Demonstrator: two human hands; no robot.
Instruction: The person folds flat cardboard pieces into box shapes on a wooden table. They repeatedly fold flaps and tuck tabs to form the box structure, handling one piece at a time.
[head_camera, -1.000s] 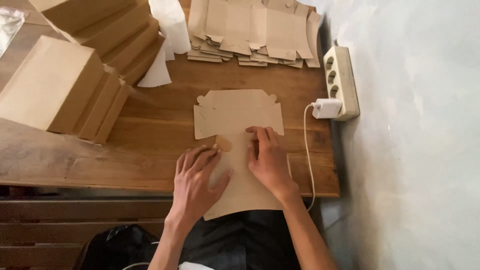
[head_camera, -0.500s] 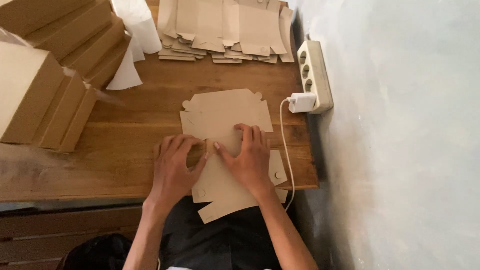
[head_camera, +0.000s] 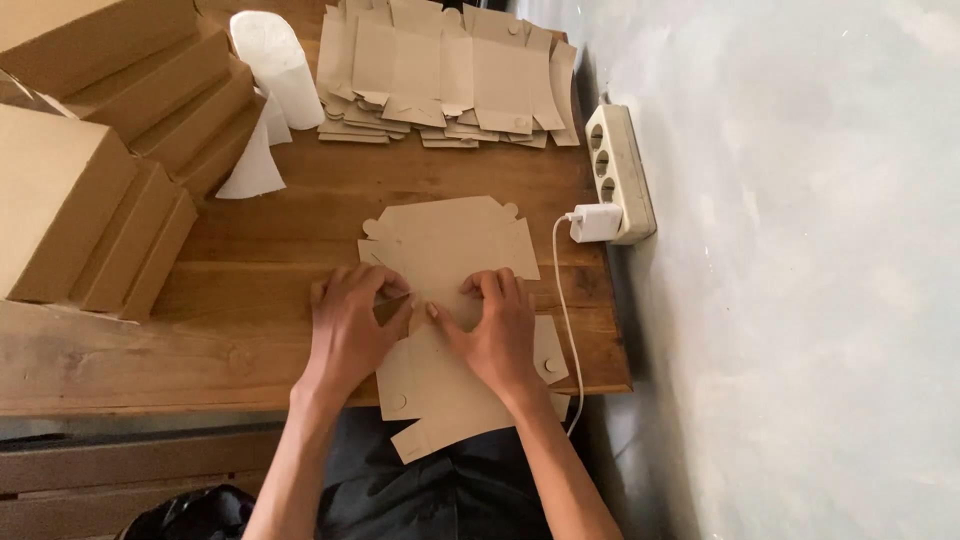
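Observation:
A flat brown cardboard box blank (head_camera: 455, 245) lies on the wooden table (head_camera: 250, 340), its near end hanging over the front edge. My left hand (head_camera: 352, 330) presses on the blank's left side, fingers curled over a flap at its middle. My right hand (head_camera: 498, 335) rests beside it on the right half, fingertips meeting the left hand's at the fold. Both hands grip the cardboard.
A stack of flat box blanks (head_camera: 445, 75) lies at the table's far edge. Folded brown boxes (head_camera: 95, 170) are piled at the left, with a white paper roll (head_camera: 275, 65) beside them. A power strip (head_camera: 620, 170) with a white charger (head_camera: 595, 222) and cable sits along the grey wall at right.
The view has shifted, so the table sits further left and lower. My hands have drawn closer together at the blank's middle, and the near part of the blank has slid over the table edge.

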